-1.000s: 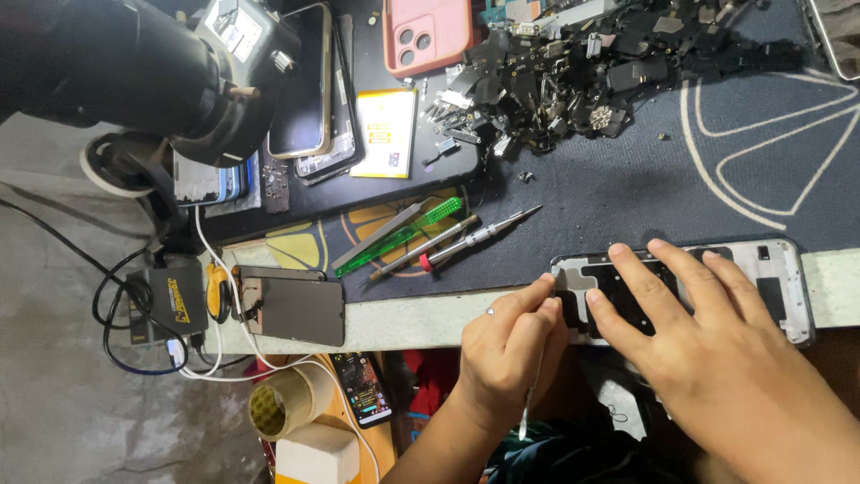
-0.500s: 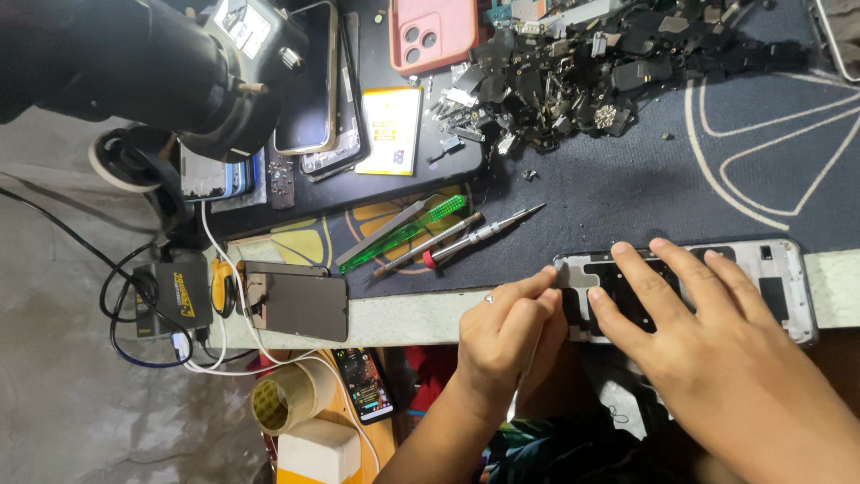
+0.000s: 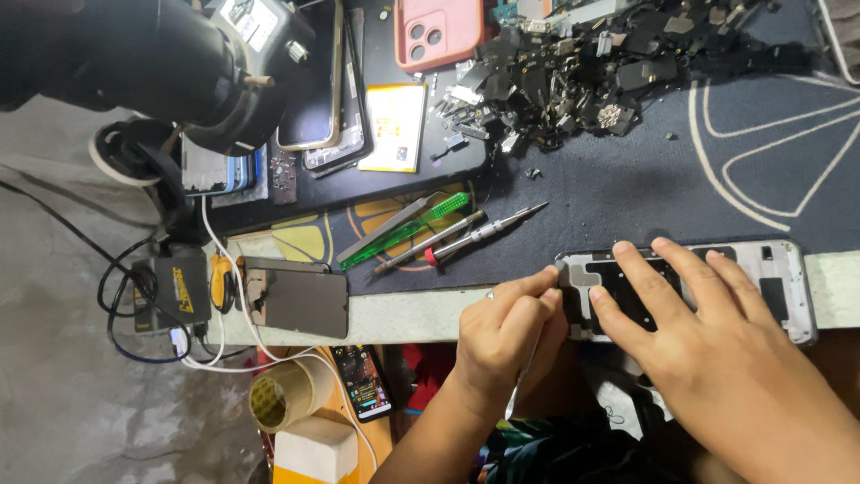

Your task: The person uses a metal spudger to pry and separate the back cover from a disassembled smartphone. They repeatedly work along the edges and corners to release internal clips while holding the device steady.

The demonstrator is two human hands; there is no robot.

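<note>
- A person's right hand lies flat and spread, fingers pressing down on an opened silver-framed phone body with its dark inner plate exposed, which rests at the near edge of the dark blue mat-covered surface.
- The left hand is curled almost closed just beside the phone's left end, forefinger and thumb pinched at its corner; whether they grip a small tool or part there cannot be told.
- The phone body looks light, thin and stiff, yet fragile: judged by sight, the bare interior wants no pressure, so the metal rim along its long sides is the safer place to hold.
- Beyond the left hand lie a translucent green plastic pry tool and two slim metal precision screwdrivers, close together.
- Farther off, beyond both hands, sits a heap of small dark phone parts, with a pink phone case to its left.
- Well left of the left hand, a grey rectangular phone screen panel rests on the pale edge of the surface.
</note>
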